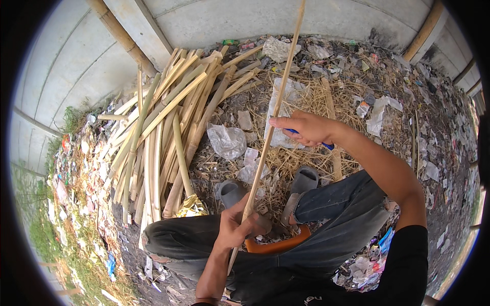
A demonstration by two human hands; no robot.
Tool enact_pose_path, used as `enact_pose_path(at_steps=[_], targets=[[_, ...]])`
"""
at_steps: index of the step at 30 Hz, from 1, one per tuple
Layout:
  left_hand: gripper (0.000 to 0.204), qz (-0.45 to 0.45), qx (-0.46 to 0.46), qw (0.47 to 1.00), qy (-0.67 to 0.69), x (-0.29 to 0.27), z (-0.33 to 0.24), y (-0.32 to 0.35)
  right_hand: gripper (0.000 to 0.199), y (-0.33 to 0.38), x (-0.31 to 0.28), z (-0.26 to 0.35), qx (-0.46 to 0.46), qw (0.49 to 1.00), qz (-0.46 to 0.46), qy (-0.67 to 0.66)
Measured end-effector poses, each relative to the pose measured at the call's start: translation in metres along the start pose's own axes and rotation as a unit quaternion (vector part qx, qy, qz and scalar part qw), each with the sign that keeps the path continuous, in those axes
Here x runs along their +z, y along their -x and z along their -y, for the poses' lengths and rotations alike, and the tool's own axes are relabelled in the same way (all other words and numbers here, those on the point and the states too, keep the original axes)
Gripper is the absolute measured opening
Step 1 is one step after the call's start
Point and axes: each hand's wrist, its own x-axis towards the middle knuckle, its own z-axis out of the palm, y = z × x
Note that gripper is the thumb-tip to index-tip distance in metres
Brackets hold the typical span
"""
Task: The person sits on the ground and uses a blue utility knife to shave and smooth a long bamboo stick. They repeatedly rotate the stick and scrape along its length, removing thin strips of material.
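A long, thin bamboo strip (279,94) slants up from my lap past the top edge of the picture. My left hand (236,224) is closed around its lower part, above my thigh. Farther up the strip is my right hand (306,128), wrapped around a blue-handled tool (328,146). The thumb of that hand lies against or very close to the strip. What the working end of the tool looks like is hidden by my fingers and the strip.
A heap of split bamboo pieces (173,112) lies left. Straw-like shavings (291,163) cover the ground before my sandals (306,179). An orange object (278,244) sits between my legs. A plastic bag (226,141) and litter lie around; a concrete wall (219,20) stands behind.
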Motion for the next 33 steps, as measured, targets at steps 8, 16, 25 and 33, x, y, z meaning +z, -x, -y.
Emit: enact_pose_path(at_steps=[8,16,25,33], targets=[[0.058,-0.016,-0.003,1.000,-0.018,0.000,-0.006,0.000,0.081,0.014,0.043,0.012,-0.150,0.877,-0.297,0.347],[0.058,0.002,-0.010,1.000,-0.003,0.001,-0.003,0.000,0.084,-0.007,0.010,-0.009,-0.034,0.994,-0.065,0.087],[0.064,-0.014,-0.001,1.000,-0.022,-0.001,0.000,-0.001,0.082,0.015,0.049,0.006,-0.169,0.858,-0.299,0.382],[0.058,0.000,-0.013,1.000,-0.007,0.001,-0.004,0.000,0.084,-0.002,0.020,-0.005,-0.030,0.999,-0.011,0.034]])
